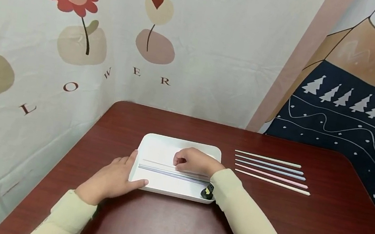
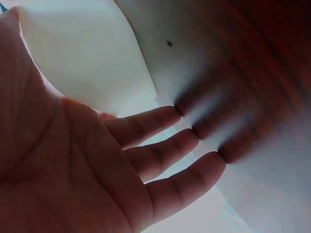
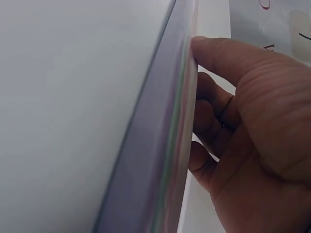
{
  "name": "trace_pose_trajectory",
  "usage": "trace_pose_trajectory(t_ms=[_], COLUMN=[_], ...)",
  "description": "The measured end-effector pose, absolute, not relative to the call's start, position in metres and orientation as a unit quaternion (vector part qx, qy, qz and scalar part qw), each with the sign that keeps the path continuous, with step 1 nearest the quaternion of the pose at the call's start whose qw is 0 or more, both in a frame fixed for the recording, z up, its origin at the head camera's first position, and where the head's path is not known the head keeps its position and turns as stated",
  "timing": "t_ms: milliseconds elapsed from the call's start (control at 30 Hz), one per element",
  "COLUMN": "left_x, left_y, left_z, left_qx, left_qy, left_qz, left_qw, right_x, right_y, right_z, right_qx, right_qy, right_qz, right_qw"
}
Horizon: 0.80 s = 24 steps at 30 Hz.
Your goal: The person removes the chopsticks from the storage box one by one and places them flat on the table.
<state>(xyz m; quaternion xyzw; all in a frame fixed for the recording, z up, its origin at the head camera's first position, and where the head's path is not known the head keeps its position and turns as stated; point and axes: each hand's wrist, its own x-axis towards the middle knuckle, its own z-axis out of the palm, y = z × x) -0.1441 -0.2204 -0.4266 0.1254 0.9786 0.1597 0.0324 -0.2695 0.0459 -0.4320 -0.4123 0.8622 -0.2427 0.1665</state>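
Observation:
A white rectangular tray (image 1: 170, 189) lies on the table with several pastel chopsticks (image 1: 161, 171) side by side in it. My left hand (image 1: 112, 178) rests against the tray's left end, its fingers extended along the outer side and the thumb over the front corner. The left wrist view shows that palm and three fairly straight fingers (image 2: 184, 182). Over the tray, my right hand (image 1: 195, 161) has curled fingers and pinches a pale chopstick (image 3: 187, 136) at the row's edge. Purple, green and pink chopsticks lie beside it. The far side of its grip is hidden.
To the right of the tray, several more chopsticks (image 1: 270, 169) in green, blue, pink and cream lie spaced on the reddish-brown table (image 1: 172, 227). A printed curtain (image 1: 217, 57) hangs behind the table. A small black device (image 1: 207, 191) sits at my right wrist.

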Motion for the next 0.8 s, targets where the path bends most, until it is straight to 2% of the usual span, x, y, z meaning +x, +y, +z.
trace_pose_trajectory(t_ms=[800], left_x=[-0.1402], left_y=[-0.2196], left_z=[-0.4226], left_qx=[0.115], left_qy=[0.98], left_qz=[0.155], left_qw=[0.04], right_x=[-0.2651], right_y=[0.0428], right_z=[-0.4272], right_qx=[-0.43], right_qy=[0.861], right_qz=[-0.24], right_qw=[0.124])
